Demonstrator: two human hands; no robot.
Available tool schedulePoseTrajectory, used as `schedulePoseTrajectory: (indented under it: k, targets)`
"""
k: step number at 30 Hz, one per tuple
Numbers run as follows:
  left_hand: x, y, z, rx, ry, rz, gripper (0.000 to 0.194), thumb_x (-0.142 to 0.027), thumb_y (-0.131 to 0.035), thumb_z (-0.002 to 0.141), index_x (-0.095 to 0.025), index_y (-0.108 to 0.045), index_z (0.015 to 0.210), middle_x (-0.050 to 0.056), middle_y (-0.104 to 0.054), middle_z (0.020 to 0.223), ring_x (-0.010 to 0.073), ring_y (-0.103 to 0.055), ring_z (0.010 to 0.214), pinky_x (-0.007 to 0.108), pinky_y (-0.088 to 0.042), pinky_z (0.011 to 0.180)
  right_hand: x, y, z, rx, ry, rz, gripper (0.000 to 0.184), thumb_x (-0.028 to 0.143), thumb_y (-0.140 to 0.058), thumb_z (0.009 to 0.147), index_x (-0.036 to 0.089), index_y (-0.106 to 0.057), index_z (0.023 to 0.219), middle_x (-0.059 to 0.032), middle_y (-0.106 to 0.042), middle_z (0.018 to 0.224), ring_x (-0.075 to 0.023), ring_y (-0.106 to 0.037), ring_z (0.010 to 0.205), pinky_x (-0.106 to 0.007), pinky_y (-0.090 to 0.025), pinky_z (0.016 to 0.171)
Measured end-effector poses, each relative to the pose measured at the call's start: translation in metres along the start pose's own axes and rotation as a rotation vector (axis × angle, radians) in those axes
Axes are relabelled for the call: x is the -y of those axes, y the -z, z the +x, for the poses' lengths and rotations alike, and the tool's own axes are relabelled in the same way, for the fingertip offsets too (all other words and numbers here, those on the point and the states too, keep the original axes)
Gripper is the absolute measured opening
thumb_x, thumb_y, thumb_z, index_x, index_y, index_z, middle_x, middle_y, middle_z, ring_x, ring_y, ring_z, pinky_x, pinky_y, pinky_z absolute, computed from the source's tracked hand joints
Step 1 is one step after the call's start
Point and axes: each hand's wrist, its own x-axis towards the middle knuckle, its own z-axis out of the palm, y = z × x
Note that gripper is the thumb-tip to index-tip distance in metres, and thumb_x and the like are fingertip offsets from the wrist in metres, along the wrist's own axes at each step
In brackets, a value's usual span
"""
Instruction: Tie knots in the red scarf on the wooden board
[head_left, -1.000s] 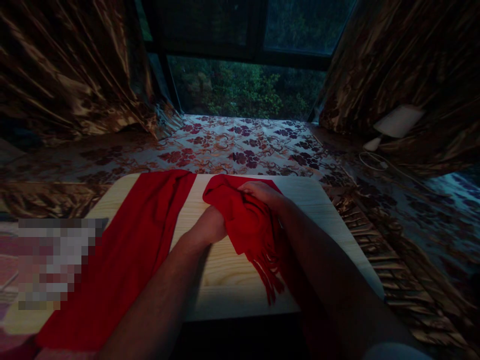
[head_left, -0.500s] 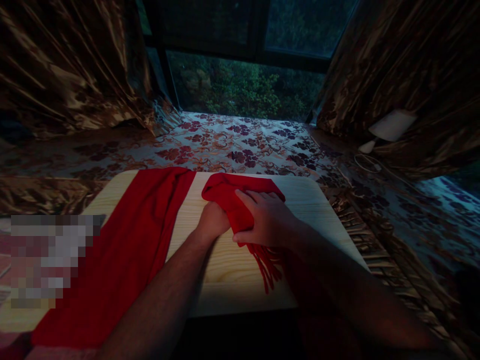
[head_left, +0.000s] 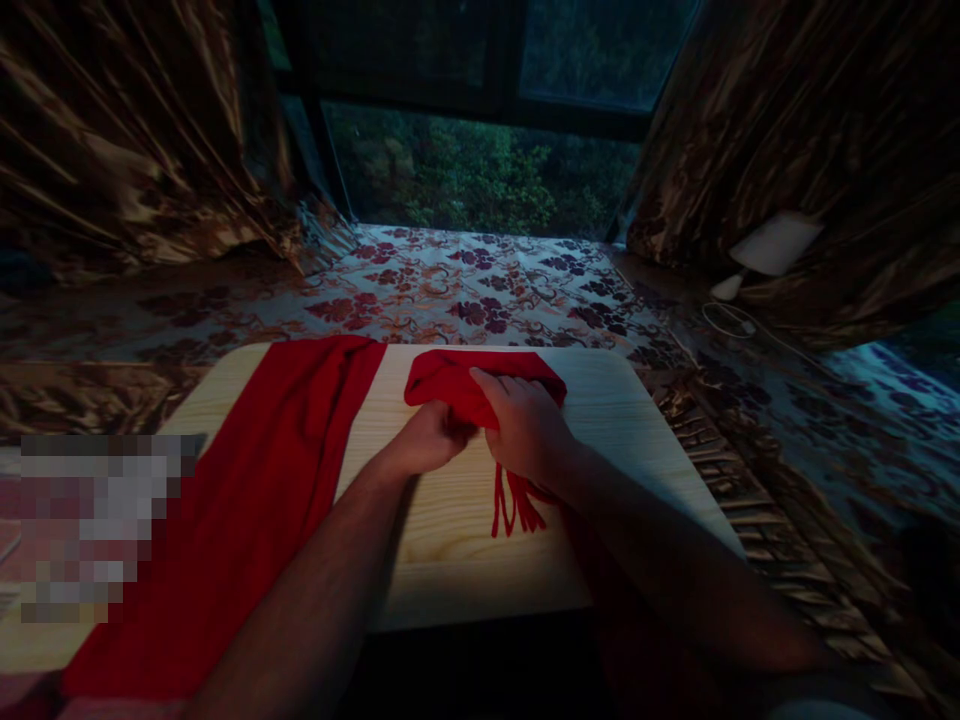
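Note:
A red fringed scarf (head_left: 442,378) lies folded into a bundle near the far edge of a pale wooden table (head_left: 442,560). My left hand (head_left: 431,438) is closed at the bundle's near left side, its fingertips hidden in or under the fabric. Over the right part of the bundle, my right hand (head_left: 529,420) grips the cloth, fingers on top and thumb on the near side. Loose tassels (head_left: 521,505) hang below the right hand onto the tabletop. Along the left stretches a long red cloth (head_left: 247,500); whether it joins the bundle cannot be seen.
Beyond the table is a ledge with floral fabric (head_left: 480,270) below a window. Brown curtains (head_left: 135,130) hang on both sides. A small white lamp (head_left: 776,243) with a cord stands at the right. A pixelated patch covers the left edge.
The fringed end under my right hand has been folded in toward the bundle, and its tassels have drawn back. My left hand has shifted slightly right; the view has shifted a little.

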Motion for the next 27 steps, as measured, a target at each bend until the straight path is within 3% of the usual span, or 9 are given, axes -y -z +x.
schedulePoseTrajectory:
  k: [3,6,10,13,17,20,23,27]
  targets:
    - [0.002,0.001,-0.001,0.069,0.079,-0.039,0.028,-0.023,-0.073,0.066,-0.012,-0.069,0.092,0.005,-0.073,0.087,0.0192,-0.066,0.077,0.031,-0.055,0.076,-0.005,0.003,0.002,-0.029,0.006,0.080,0.071,0.015,-0.055,0.078,0.012,-0.045,0.148,-0.0140,-0.061,0.135,-0.0269,-0.057,0.118,-0.041,-0.041,0.103]
    - [0.001,0.001,-0.002,0.041,0.062,-0.072,0.033,-0.026,-0.077,0.064,-0.012,-0.068,0.092,0.004,-0.072,0.087,0.0174,-0.065,0.075,0.031,-0.055,0.077,-0.011,0.004,0.004,-0.048,0.025,0.125,0.071,0.012,-0.054,0.075,0.012,-0.048,0.146,-0.0141,-0.061,0.136,-0.0267,-0.057,0.120,-0.041,-0.041,0.104]
    - [-0.001,0.002,0.000,-0.023,-0.026,0.070,0.032,-0.027,-0.077,0.065,-0.013,-0.068,0.092,0.003,-0.071,0.086,0.0165,-0.063,0.076,0.028,-0.053,0.075,-0.014,0.005,0.004,-0.046,0.049,0.147,0.072,0.010,-0.054,0.073,0.013,-0.049,0.145,-0.0135,-0.061,0.137,-0.0262,-0.057,0.119,-0.041,-0.042,0.104]
    - [-0.001,0.004,0.000,0.009,-0.042,0.192,0.021,-0.022,-0.070,0.068,-0.014,-0.069,0.087,0.002,-0.070,0.083,0.0157,-0.061,0.074,0.026,-0.051,0.072,-0.013,0.006,0.005,-0.034,0.049,0.133,0.071,0.010,-0.052,0.075,0.014,-0.048,0.146,-0.0132,-0.061,0.137,-0.0259,-0.057,0.119,-0.041,-0.041,0.103]
    - [-0.004,0.008,-0.003,0.088,0.034,0.352,0.007,-0.018,-0.060,0.068,-0.016,-0.067,0.071,-0.002,-0.064,0.069,0.0131,-0.055,0.062,0.023,-0.044,0.060,-0.012,0.010,0.006,0.019,0.034,0.079,0.068,0.011,-0.051,0.079,0.017,-0.048,0.147,-0.0128,-0.061,0.137,-0.0260,-0.057,0.118,-0.041,-0.041,0.103]
    - [-0.011,0.011,-0.006,0.123,0.156,0.406,0.011,-0.025,-0.060,0.073,-0.017,-0.064,0.067,-0.003,-0.058,0.060,0.0126,-0.050,0.055,0.024,-0.037,0.052,-0.013,0.012,0.008,0.061,0.046,0.047,0.068,0.011,-0.051,0.080,0.016,-0.047,0.148,-0.0129,-0.060,0.138,-0.0261,-0.056,0.121,-0.040,-0.040,0.104]
    - [-0.019,0.014,-0.009,0.174,0.186,0.313,0.017,-0.028,-0.062,0.074,-0.017,-0.061,0.061,-0.004,-0.054,0.058,0.0118,-0.048,0.053,0.024,-0.036,0.051,-0.017,0.012,0.011,0.086,0.039,0.014,0.068,0.011,-0.052,0.081,0.017,-0.046,0.148,-0.0130,-0.061,0.138,-0.0267,-0.056,0.124,-0.039,-0.039,0.105]
    - [-0.019,0.012,-0.006,0.206,0.047,-0.003,0.016,-0.024,-0.065,0.071,-0.016,-0.065,0.058,0.001,-0.067,0.079,0.0156,-0.060,0.072,0.026,-0.047,0.067,-0.023,0.009,0.016,0.103,0.026,-0.038,0.065,0.013,-0.050,0.084,0.016,-0.045,0.149,-0.0143,-0.061,0.138,-0.0273,-0.056,0.124,-0.039,-0.039,0.105]
